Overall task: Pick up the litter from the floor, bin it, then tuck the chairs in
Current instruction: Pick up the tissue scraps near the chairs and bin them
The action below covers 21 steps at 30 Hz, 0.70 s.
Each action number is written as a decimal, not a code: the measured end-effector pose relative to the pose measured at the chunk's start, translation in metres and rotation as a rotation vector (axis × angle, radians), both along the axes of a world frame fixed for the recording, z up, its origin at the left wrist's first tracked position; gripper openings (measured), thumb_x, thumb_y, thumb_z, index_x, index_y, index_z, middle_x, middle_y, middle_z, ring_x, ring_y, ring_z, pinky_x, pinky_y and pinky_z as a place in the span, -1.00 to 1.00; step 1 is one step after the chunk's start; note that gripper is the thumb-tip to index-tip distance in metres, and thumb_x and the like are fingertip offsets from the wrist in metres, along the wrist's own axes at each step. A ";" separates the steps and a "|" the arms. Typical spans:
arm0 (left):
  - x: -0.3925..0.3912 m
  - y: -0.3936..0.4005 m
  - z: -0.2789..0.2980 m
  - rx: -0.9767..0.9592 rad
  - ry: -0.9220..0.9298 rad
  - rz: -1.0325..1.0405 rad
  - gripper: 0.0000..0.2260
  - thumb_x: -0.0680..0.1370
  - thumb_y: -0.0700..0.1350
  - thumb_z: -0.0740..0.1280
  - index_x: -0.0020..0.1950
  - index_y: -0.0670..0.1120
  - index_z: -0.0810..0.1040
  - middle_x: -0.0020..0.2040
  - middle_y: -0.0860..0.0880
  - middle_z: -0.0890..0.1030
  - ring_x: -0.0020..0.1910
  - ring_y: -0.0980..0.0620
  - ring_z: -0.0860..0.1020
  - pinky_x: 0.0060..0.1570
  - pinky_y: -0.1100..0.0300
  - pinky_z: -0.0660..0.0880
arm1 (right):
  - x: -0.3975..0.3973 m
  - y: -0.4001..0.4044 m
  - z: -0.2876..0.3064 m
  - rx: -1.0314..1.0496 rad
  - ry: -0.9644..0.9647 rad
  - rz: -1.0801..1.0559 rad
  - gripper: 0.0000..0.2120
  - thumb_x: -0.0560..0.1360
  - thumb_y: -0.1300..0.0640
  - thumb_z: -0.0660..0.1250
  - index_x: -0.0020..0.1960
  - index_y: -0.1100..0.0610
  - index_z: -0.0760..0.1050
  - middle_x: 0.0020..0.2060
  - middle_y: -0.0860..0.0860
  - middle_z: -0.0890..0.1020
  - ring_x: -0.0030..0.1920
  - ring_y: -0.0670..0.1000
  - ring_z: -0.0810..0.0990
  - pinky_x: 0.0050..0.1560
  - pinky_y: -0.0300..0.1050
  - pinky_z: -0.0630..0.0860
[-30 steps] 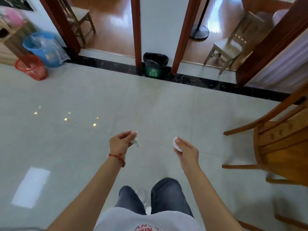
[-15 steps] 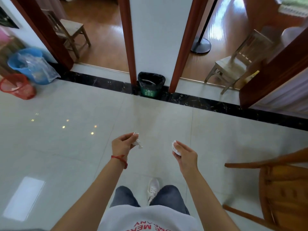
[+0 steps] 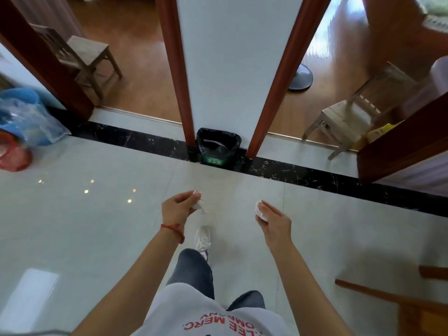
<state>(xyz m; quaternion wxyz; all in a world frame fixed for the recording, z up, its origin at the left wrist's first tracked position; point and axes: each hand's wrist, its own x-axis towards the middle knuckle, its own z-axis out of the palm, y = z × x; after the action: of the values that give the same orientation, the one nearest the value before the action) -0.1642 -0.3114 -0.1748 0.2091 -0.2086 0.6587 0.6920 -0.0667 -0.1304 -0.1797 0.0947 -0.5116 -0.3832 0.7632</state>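
Note:
My left hand [image 3: 178, 207] pinches a crumpled white paper scrap [image 3: 200, 206] between thumb and fingers. In my right hand [image 3: 272, 220] sits a second white paper wad [image 3: 259, 209], held at the fingertips. Both hands hover over the pale tiled floor, a short way in front of a small green bin with a black liner [image 3: 218, 147] that stands against the white wall section between two doorways. Part of a brown wooden chair [image 3: 397, 299] shows at the lower right edge.
A blue bin with a clear bag [image 3: 24, 115] and a red basket [image 3: 12, 154] stand at the far left. Pale wooden chairs [image 3: 84, 57] [image 3: 358, 107] sit in the rooms beyond the doorways. A fan base [image 3: 300, 77] rests on the wood floor.
I have walked forward: the green bin is nearer and larger in view, and the brown chair has slid back to the lower right. Both hands still hold their paper.

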 end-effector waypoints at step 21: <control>-0.261 0.130 -0.035 -0.116 -0.093 0.083 -0.85 0.44 -0.25 0.39 -0.01 -0.24 0.59 -0.17 -0.08 0.61 -0.15 -0.01 0.56 -0.27 0.36 0.58 | -0.262 0.121 -0.033 -0.060 -0.133 0.078 -0.86 0.42 0.35 0.38 -0.02 0.27 0.57 -0.16 0.08 0.62 -0.13 0.00 0.59 -0.15 -0.20 0.51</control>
<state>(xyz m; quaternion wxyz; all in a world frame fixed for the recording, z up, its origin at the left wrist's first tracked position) -0.4250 -0.1814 -0.2096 0.1984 -0.2793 0.6779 0.6504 -0.3290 -0.0092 -0.2131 0.0238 -0.5485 -0.3853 0.7417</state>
